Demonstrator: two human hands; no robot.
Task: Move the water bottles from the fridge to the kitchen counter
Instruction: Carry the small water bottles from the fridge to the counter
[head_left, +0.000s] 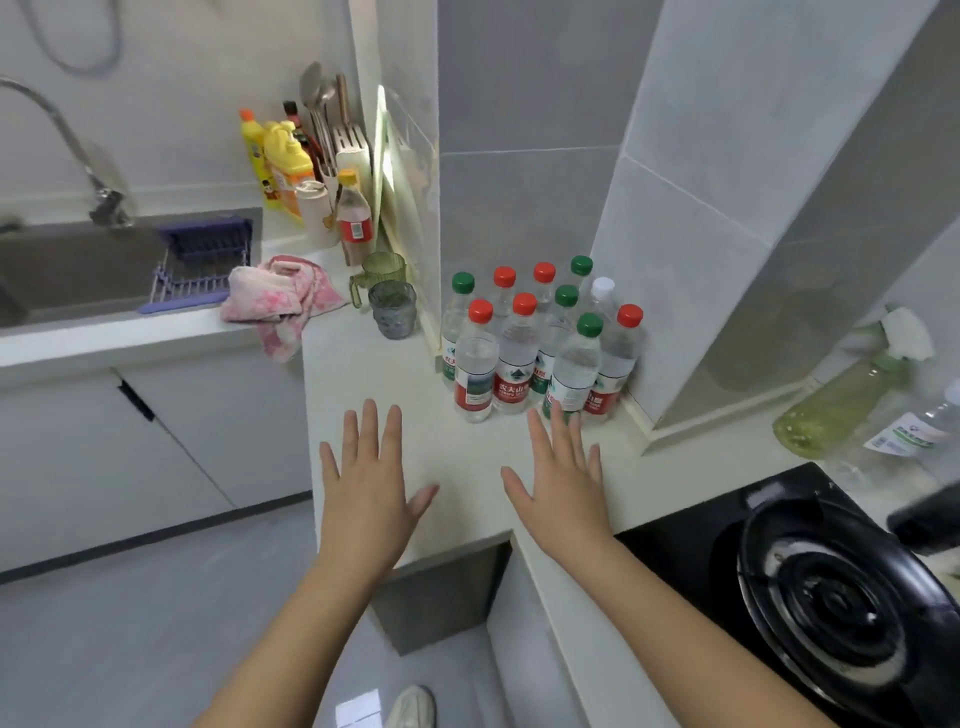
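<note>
While both hands, left hand (366, 480) and right hand (563, 480), hover fingers spread and empty: water bottles (540, 343) on bench (363, 364), likely heavy, slick; grip mid-body.

Water bottles (540, 343): red, green, one white cap; cloth (283, 293) pink floral; rack (205, 260) purple.

White kitchen counter (374, 374) — carries a cluster of water bottles (540, 338) in the tiled corner, two ribbed cups (387, 291), a pink cloth (280, 296).
</note>
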